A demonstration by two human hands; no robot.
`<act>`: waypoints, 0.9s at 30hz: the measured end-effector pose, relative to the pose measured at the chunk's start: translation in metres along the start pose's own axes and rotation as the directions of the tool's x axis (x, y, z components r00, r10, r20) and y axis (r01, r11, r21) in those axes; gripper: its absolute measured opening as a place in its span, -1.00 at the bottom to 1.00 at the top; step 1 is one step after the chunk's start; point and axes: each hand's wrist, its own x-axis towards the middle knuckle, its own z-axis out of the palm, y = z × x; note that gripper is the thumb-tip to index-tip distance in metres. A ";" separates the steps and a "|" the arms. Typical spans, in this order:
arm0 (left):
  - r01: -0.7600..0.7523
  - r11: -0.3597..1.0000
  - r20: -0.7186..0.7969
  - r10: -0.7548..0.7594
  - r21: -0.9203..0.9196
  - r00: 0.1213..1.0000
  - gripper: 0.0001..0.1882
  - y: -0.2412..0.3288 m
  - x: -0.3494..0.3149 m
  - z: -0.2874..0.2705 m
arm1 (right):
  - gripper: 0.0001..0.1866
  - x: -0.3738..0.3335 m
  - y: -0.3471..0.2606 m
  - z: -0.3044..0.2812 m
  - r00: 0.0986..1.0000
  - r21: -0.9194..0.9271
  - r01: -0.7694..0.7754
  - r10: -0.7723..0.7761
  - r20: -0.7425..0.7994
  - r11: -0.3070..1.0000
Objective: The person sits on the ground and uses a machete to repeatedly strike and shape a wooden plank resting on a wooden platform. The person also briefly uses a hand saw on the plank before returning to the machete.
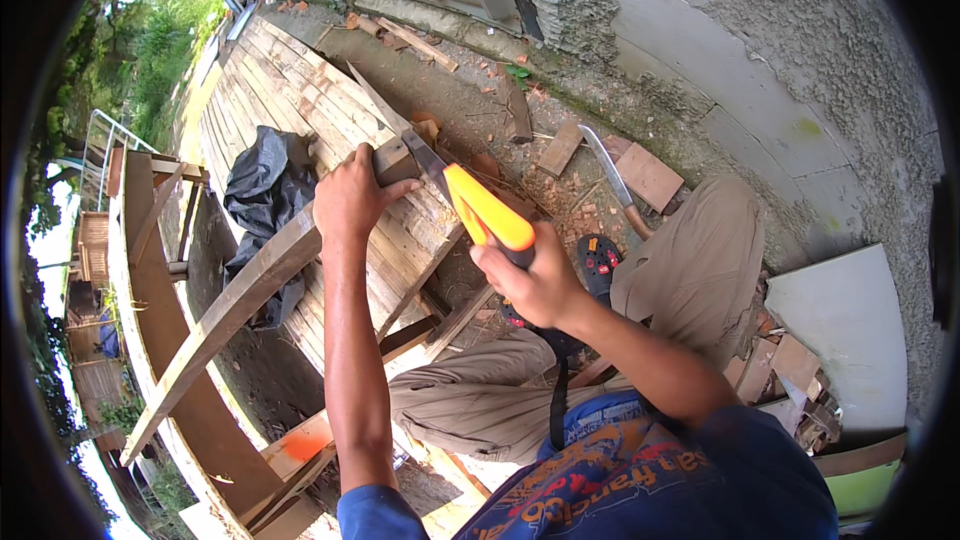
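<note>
A long wooden beam (225, 310) slants from the lower left up to the slatted wooden bench top (395, 260), where its end rests. My left hand (350, 195) is closed over the beam close to that end, with the thumb along the near side. In my right hand (540, 280) is the handle of a handsaw (485, 208), yellow-orange with a dark grip. The saw's blade lies against the beam's end, just right of my left hand, and its tip points up and away. A crumpled black plastic sheet (265, 180) lies on the bench beside the beam.
On the ground to the right lie a machete (610, 175), a flat wood block (648, 178) and brick rubble. A rough grey wall (800, 80) stands at the right. At the left is a wooden frame (215, 420). A pale board (845, 325) leans at lower right.
</note>
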 end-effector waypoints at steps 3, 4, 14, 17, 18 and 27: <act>-0.020 0.999 0.014 0.021 -0.037 1.000 -0.12 -0.009 0.015 0.006 | -0.72 0.083 -0.003 0.038 0.981 -0.145 0.167 -0.179 -0.076 0.975; -0.026 0.999 0.034 0.028 -0.037 0.999 -0.10 -0.009 0.009 0.005 | -0.71 0.078 0.005 0.035 0.982 -0.062 0.169 -0.173 -0.074 0.984; -0.020 1.000 -0.020 0.020 -0.014 1.000 -0.14 -0.005 0.002 0.003 | -0.83 0.001 0.019 0.002 0.985 -0.124 0.174 -0.169 0.046 0.977; -0.018 0.998 -0.050 0.015 -0.055 0.999 -0.13 -0.012 0.011 0.010 | -0.71 0.083 -0.002 0.034 0.978 -0.142 0.196 -0.204 -0.045 0.970; -0.013 0.999 -0.034 0.011 -0.049 0.999 -0.13 -0.006 0.013 0.007 | -0.71 0.076 0.008 0.029 0.969 -0.101 0.230 -0.237 -0.063 0.968; 0.034 0.999 0.019 -0.033 -0.041 0.999 -0.13 -0.008 0.003 0.001 | -0.83 -0.030 0.027 -0.009 0.990 -0.098 0.135 -0.131 0.050 0.986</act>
